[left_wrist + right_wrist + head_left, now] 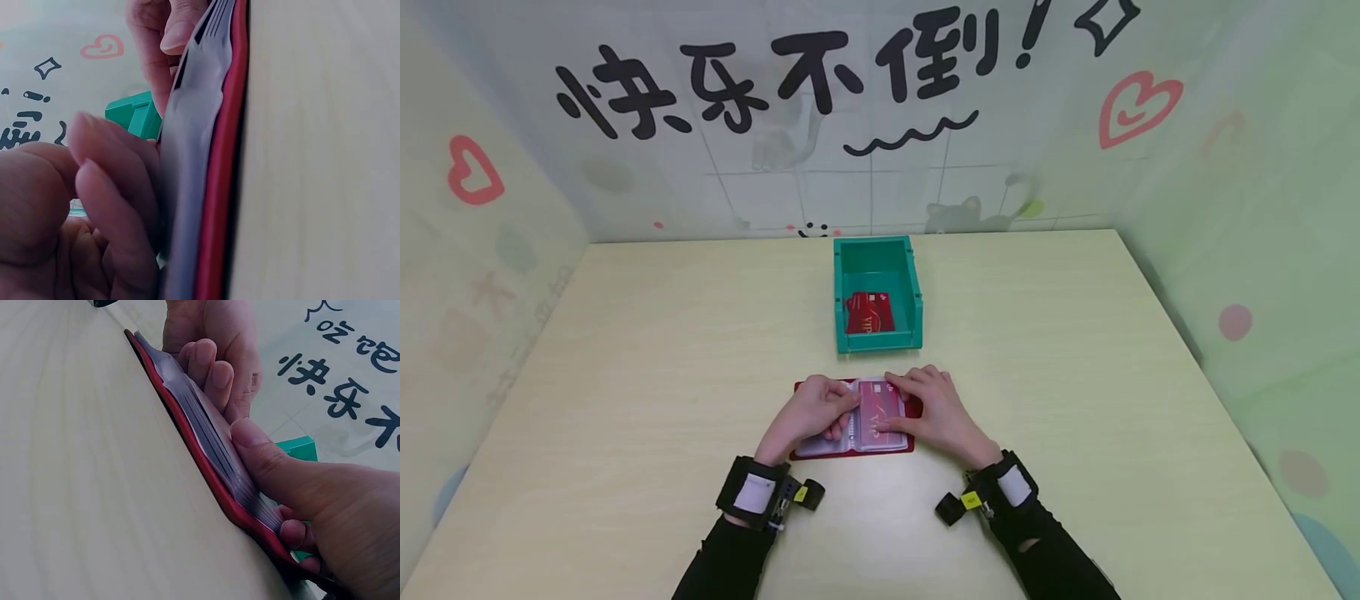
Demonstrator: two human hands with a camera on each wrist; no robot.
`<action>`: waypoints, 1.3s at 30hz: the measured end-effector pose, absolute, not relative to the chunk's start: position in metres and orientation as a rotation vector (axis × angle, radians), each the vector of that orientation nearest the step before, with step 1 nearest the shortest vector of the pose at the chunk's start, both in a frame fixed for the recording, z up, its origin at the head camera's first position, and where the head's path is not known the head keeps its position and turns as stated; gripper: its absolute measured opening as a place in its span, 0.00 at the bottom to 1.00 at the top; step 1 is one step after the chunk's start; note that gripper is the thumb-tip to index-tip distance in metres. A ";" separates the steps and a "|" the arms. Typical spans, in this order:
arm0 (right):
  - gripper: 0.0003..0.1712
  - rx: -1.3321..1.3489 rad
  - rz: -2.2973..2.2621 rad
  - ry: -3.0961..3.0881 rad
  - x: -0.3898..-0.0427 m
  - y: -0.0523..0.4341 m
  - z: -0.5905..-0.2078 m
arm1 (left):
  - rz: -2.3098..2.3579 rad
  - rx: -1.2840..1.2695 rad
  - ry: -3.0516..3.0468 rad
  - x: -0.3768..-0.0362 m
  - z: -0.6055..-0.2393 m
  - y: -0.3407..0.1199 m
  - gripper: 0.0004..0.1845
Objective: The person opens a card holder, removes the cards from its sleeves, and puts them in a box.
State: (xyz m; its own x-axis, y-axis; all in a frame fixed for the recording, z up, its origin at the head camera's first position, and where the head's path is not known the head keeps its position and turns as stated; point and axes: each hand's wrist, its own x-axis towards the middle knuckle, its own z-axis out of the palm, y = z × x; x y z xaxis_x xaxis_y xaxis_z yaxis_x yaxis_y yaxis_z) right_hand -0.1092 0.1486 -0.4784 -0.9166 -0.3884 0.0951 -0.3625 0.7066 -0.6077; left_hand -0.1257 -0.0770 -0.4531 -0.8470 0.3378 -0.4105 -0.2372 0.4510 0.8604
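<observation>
A red card holder (853, 450) lies open on the table, its clear sleeves (187, 156) fanned out. My left hand (820, 410) sits on the left pages, fingers (112, 187) curled against the sleeves and holding them near the spine. On the right page my right hand (925, 408) pinches a red card (878, 410) at a sleeve. Its thumb (281, 469) lies flat on the sleeves and its fingers reach over the far edge. Behind the holder stands a green bin (839, 292) with another red card (869, 312) inside.
The pale wooden table (625, 375) is boxed in by printed walls at the back and both sides. The bin's corner (134, 115) shows just past the holder, and again in the right wrist view (300, 449). Black wrist straps sit on both forearms.
</observation>
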 end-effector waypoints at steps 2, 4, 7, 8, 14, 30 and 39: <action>0.41 -0.639 -0.995 2.866 -0.109 0.148 -0.478 | 1.399 0.086 2.169 -0.125 -0.453 -0.077 0.11; 0.41 -0.644 -0.989 2.863 -0.109 0.148 -0.477 | 1.394 0.084 2.168 -0.125 -0.453 -0.077 0.12; 0.41 -0.645 -0.974 2.863 -0.109 0.148 -0.477 | 1.387 0.082 2.168 -0.125 -0.453 -0.078 0.12; 0.41 -0.642 -0.973 2.862 -0.109 0.148 -0.477 | 1.385 0.084 2.169 -0.125 -0.453 -0.078 0.12; 0.41 -0.631 -0.966 2.876 -0.108 0.149 -0.478 | 1.400 0.160 2.158 -0.124 -0.453 -0.079 0.12; 0.42 -0.643 -0.949 2.873 -0.111 0.151 -0.476 | 1.389 0.185 2.118 -0.126 -0.451 -0.081 0.13; 0.42 -0.648 -0.937 2.863 -0.111 0.149 -0.478 | 1.351 0.218 2.148 -0.127 -0.452 -0.085 0.12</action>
State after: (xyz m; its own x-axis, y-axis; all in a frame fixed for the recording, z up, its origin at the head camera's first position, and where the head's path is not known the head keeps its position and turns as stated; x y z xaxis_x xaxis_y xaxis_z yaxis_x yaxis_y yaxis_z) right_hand -0.1110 0.1493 -0.4777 -0.9099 -0.4085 0.0722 -0.3721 0.7269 -0.5772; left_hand -0.1271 -0.0854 -0.4515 -0.8149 0.4293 -0.3894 -0.1653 0.4719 0.8660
